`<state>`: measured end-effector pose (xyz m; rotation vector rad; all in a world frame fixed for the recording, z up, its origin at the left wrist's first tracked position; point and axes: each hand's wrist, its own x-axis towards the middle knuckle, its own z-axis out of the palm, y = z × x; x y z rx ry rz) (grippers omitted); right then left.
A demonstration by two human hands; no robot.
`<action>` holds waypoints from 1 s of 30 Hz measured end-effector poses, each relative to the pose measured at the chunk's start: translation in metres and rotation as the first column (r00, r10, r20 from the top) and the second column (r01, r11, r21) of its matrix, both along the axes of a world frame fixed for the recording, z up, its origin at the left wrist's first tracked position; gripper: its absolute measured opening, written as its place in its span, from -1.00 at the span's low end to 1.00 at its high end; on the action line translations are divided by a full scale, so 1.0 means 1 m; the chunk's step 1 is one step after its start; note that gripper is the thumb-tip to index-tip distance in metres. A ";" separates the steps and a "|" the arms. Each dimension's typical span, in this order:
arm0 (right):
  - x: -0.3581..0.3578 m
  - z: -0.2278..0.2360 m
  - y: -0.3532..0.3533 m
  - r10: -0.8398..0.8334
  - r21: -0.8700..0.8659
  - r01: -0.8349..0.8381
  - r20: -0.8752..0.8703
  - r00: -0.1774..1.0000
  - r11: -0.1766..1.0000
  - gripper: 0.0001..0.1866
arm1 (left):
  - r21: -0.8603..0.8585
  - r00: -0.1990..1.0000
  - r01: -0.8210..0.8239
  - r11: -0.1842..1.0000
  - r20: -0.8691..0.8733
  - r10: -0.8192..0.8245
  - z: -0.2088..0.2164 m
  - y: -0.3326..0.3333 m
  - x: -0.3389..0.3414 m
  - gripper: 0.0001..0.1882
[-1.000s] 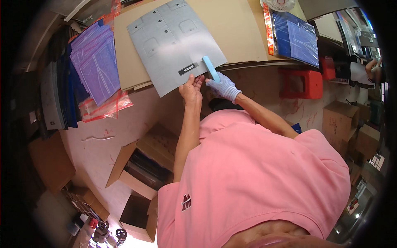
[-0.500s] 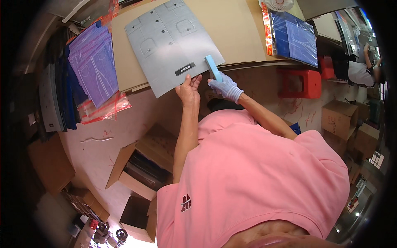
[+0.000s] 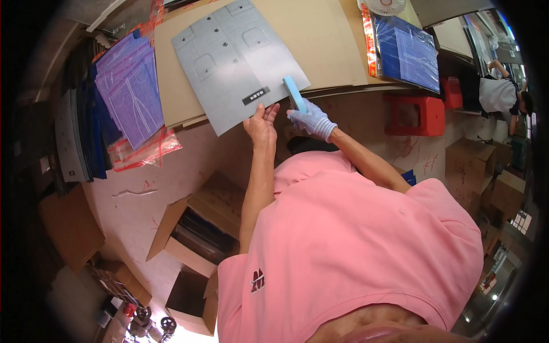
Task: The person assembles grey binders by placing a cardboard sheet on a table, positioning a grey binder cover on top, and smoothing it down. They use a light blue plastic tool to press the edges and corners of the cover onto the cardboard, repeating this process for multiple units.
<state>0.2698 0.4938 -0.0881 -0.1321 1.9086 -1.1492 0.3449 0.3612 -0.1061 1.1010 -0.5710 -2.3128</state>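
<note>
A grey sheet, printed with pockets and rivets and bearing a small black label, lies tilted on the table, its near edge reaching over the table's front. At that edge my bare left hand grips it, thumb on top by the label and the other fingers lower, partly beneath. In a white knitted glove, my right hand is closed around a light-blue stapler. The stapler stands at the sheet's near right edge, its jaw seemingly over it; whether it presses on the sheet I cannot tell.
Brown cardboard covers the table. Purple printed sheets pile up at left, a wrapped blue pack and a fan at right. A red stool and open cartons stand on the floor. A co-worker is far right.
My hands, the stapler and the grey sheet stay almost exactly where they were. At the far right the co-worker has shifted posture, with head and arms in a different position.
</note>
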 end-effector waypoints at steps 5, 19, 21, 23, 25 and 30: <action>0.001 -0.001 -0.001 0.020 0.033 -0.018 -0.064 0.998 0.999 -0.56 | 0.016 1.000 -0.008 1.000 -0.003 0.008 -0.001 0.000 0.002 -0.79; -0.009 -0.001 -0.007 -0.007 0.119 0.010 -0.025 1.000 0.993 -0.67 | 0.087 0.997 0.023 0.996 -0.070 -0.017 -0.015 -0.002 0.007 -0.71; -0.018 -0.008 -0.001 -0.007 0.115 0.007 -0.001 1.000 0.993 -0.61 | 0.081 0.998 -0.061 0.995 0.020 0.060 -0.017 -0.012 0.012 -0.70; -0.017 0.007 0.002 0.064 0.167 -0.064 0.000 0.998 0.984 -0.54 | 0.059 0.990 -0.122 0.991 0.080 0.117 -0.030 -0.027 0.023 -0.69; -0.017 0.000 0.012 0.157 0.234 -0.159 0.024 0.987 0.959 -0.38 | 0.044 0.992 -0.094 0.995 0.084 0.090 -0.029 -0.029 0.024 -0.70; 0.011 0.008 0.013 0.361 0.210 -0.370 0.083 0.929 0.905 -0.32 | 0.135 0.994 0.100 0.986 0.021 -0.104 -0.032 -0.024 0.025 -0.67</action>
